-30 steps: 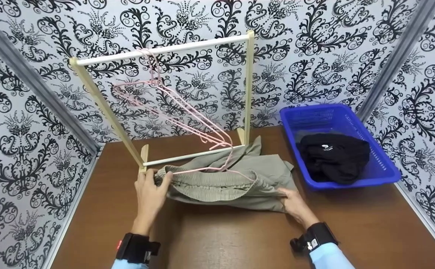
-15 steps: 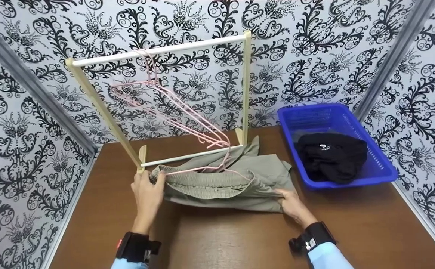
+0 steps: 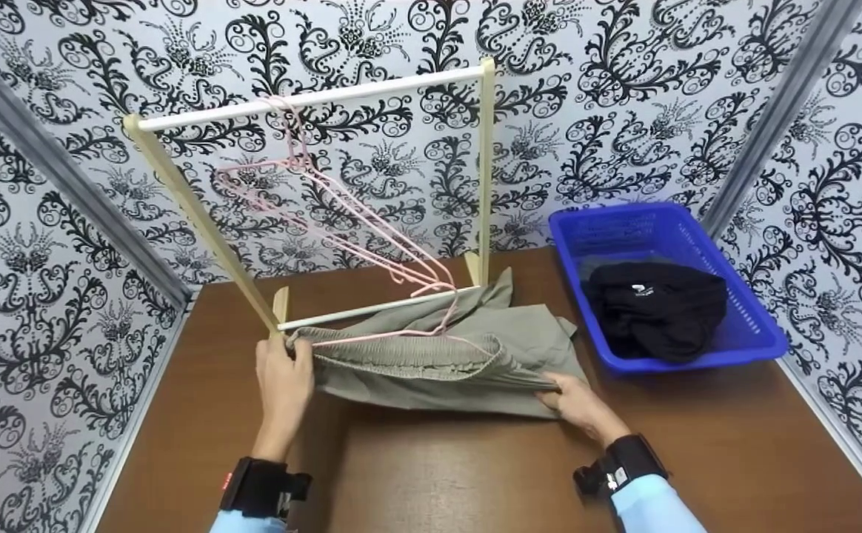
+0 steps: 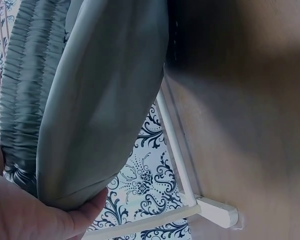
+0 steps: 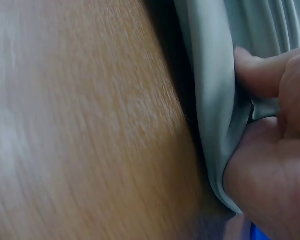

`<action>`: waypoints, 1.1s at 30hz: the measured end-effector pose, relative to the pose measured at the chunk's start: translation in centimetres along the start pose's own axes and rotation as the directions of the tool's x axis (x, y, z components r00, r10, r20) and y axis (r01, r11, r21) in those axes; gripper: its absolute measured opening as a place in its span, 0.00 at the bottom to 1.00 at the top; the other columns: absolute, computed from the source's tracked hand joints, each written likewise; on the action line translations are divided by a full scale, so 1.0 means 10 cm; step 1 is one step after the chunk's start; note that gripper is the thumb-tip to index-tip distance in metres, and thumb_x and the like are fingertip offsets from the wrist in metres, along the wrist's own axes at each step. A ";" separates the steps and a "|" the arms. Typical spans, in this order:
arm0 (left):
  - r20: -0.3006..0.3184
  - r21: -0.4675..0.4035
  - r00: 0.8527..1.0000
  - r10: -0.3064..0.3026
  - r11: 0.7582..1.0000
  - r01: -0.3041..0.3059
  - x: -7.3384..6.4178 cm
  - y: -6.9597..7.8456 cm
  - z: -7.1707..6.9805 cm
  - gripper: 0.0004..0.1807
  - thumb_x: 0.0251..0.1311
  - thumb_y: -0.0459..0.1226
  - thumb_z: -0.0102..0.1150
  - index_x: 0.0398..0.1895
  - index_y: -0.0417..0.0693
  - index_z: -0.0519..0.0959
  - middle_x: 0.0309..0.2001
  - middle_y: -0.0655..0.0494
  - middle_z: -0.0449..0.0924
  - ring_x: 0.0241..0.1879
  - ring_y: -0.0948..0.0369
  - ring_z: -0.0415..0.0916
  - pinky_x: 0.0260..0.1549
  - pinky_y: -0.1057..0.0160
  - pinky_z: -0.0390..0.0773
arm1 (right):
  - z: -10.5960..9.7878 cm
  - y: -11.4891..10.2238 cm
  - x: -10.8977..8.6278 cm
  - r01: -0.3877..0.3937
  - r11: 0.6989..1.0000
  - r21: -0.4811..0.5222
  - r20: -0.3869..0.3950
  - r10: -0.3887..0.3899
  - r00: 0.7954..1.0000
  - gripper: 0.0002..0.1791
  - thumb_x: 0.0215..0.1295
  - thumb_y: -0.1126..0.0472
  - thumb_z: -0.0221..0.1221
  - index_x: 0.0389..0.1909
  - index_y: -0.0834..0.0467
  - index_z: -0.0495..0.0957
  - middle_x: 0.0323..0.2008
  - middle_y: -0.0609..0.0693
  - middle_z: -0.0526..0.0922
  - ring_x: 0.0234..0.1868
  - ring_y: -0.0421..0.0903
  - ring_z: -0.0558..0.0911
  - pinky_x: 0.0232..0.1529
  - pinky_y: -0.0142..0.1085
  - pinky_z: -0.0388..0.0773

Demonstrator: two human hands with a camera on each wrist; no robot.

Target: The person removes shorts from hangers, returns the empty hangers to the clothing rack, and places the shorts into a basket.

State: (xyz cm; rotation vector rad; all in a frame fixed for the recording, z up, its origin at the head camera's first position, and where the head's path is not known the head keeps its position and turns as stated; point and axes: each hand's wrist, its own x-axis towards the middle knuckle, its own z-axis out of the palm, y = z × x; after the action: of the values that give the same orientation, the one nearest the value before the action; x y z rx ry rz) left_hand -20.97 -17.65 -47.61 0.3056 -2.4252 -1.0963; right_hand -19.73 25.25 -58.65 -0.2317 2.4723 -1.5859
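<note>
Grey-green trousers with an elastic waistband (image 3: 401,355) are spread over the table in front of the rack. My left hand (image 3: 283,377) grips the left end of the waistband, thumb on the near side; the left wrist view shows the fingers behind the cloth. On the right, my right hand (image 3: 579,403) pinches the fabric (image 5: 215,100) below the waistband between thumb and fingers. A pink hanger (image 3: 438,326) lies partly inside the waist opening, its hook upward near the other hangers. The hanger's lower part is hidden in the trousers.
A wooden rack with a white top rail (image 3: 327,95) stands at the back, pink hangers (image 3: 349,222) hanging from it. To the right, a blue basket (image 3: 760,326) holds a black garment (image 3: 657,307). Patterned walls enclose the brown table (image 3: 431,474).
My left hand has shifted slightly left and up with its end of the waistband. The waist opening has become narrower and flatter. The right hand keeps its hold, almost in place.
</note>
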 end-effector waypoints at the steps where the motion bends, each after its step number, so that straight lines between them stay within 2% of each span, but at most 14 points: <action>1: -0.002 -0.001 1.000 0.003 1.000 -0.003 0.00 0.00 0.00 0.12 0.69 0.38 0.47 0.37 0.35 0.73 0.41 0.37 0.68 0.40 0.43 0.66 0.41 0.46 0.66 | -0.01 0.00 0.00 0.006 1.000 0.018 0.012 -0.006 1.000 0.18 0.69 0.68 0.61 0.57 0.69 0.80 0.53 0.62 0.84 0.56 0.54 0.78 0.59 0.43 0.74; 6: -0.021 0.001 1.000 0.015 1.000 -0.015 0.04 0.01 -0.02 0.12 0.71 0.36 0.44 0.37 0.33 0.71 0.42 0.34 0.69 0.42 0.40 0.69 0.43 0.43 0.68 | -0.04 0.01 -0.01 0.034 0.998 0.046 0.028 -0.035 0.999 0.19 0.67 0.66 0.64 0.57 0.70 0.81 0.52 0.61 0.85 0.51 0.48 0.79 0.51 0.31 0.74; 10: -0.044 -0.020 0.999 0.018 1.000 -0.019 0.05 0.04 -0.03 0.12 0.71 0.34 0.43 0.39 0.31 0.72 0.41 0.32 0.71 0.44 0.36 0.71 0.46 0.39 0.69 | -0.04 0.02 0.00 0.027 0.998 0.051 0.018 -0.028 0.999 0.19 0.66 0.67 0.65 0.56 0.70 0.82 0.52 0.61 0.86 0.50 0.47 0.79 0.50 0.29 0.74; 13: -0.056 -0.045 0.998 -0.002 0.999 -0.001 0.06 0.07 -0.04 0.13 0.71 0.34 0.42 0.40 0.31 0.73 0.41 0.32 0.73 0.44 0.36 0.73 0.47 0.39 0.69 | -0.04 0.04 0.00 0.022 0.997 0.071 0.013 -0.023 1.000 0.17 0.65 0.68 0.65 0.53 0.71 0.82 0.49 0.61 0.86 0.46 0.46 0.78 0.47 0.29 0.75; 17: -0.086 -0.079 0.996 -0.039 0.996 0.033 0.08 0.09 -0.05 0.13 0.72 0.35 0.41 0.37 0.33 0.72 0.38 0.33 0.75 0.39 0.38 0.72 0.44 0.39 0.70 | -0.03 0.06 0.00 0.021 0.995 0.094 0.008 -0.022 1.000 0.15 0.65 0.70 0.65 0.50 0.71 0.83 0.45 0.59 0.85 0.42 0.45 0.77 0.43 0.29 0.75; 22: -0.126 -0.116 0.988 -0.091 0.990 0.076 0.10 0.10 -0.03 0.13 0.73 0.35 0.39 0.36 0.34 0.71 0.36 0.34 0.75 0.36 0.41 0.69 0.41 0.38 0.69 | 0.00 0.07 0.01 0.018 0.998 0.059 -0.015 -0.017 1.000 0.11 0.64 0.69 0.66 0.46 0.70 0.84 0.42 0.57 0.86 0.40 0.45 0.77 0.42 0.31 0.74; 29: -0.123 -0.190 0.974 -0.189 0.968 0.163 0.11 0.16 -0.03 0.17 0.72 0.35 0.35 0.41 0.30 0.73 0.41 0.31 0.76 0.39 0.42 0.68 0.42 0.42 0.68 | 0.00 0.05 -0.02 0.009 1.000 0.027 0.003 -0.009 1.000 0.17 0.66 0.66 0.66 0.54 0.68 0.84 0.51 0.60 0.87 0.50 0.46 0.81 0.50 0.32 0.76; 33: -0.125 -0.241 0.967 -0.222 0.952 0.187 0.11 0.17 -0.03 0.17 0.72 0.34 0.36 0.43 0.28 0.74 0.44 0.29 0.76 0.42 0.42 0.69 0.46 0.44 0.68 | 0.00 0.04 -0.03 0.016 1.000 0.021 -0.004 -0.016 1.000 0.16 0.66 0.66 0.66 0.53 0.68 0.84 0.51 0.61 0.87 0.49 0.46 0.81 0.50 0.32 0.76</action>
State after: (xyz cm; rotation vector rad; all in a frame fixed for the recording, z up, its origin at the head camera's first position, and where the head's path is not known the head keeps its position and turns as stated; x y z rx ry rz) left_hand -21.84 -17.16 -45.86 0.5537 -2.1460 -1.3745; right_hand -19.49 25.46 -58.98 -0.2466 2.4615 -1.6188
